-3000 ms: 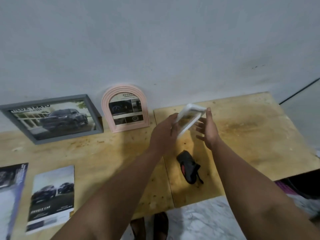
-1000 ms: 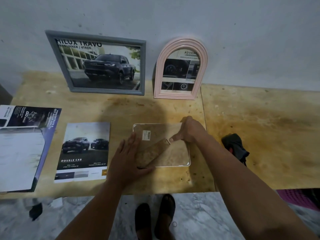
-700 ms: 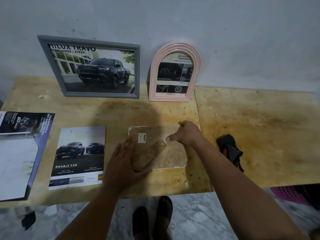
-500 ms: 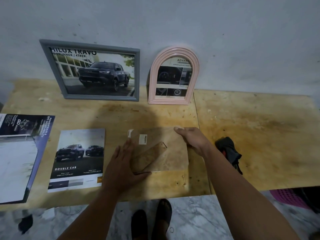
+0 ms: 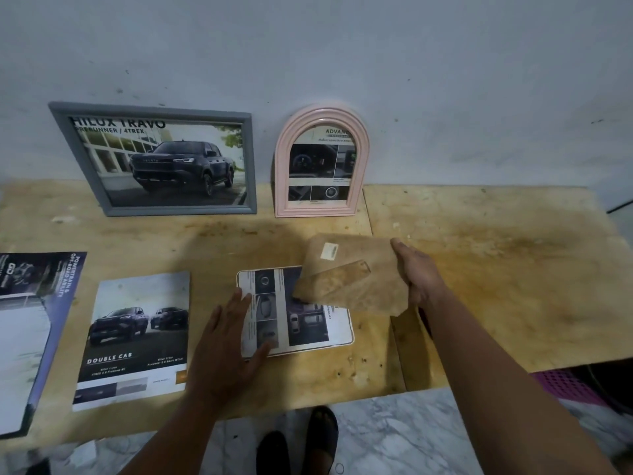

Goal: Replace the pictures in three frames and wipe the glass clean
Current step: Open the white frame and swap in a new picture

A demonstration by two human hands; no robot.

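Right hand (image 5: 416, 277) grips the backing board (image 5: 352, 275), tilted above the frame (image 5: 346, 337). Left hand (image 5: 227, 341) lies flat, nearer the picture (image 5: 291, 313).

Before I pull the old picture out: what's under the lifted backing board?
The backing board, gripped by the right hand, overhangs the white frame lying face down, car printout exposed. The left hand steadies it. The printout's upper right corner is hidden.

Bare wood to the right, clutter left

Right half of the table (image 5: 513, 286) is open; brochures (image 5: 133, 337) crowd the near left, two frames (image 5: 322, 159) block the far wall
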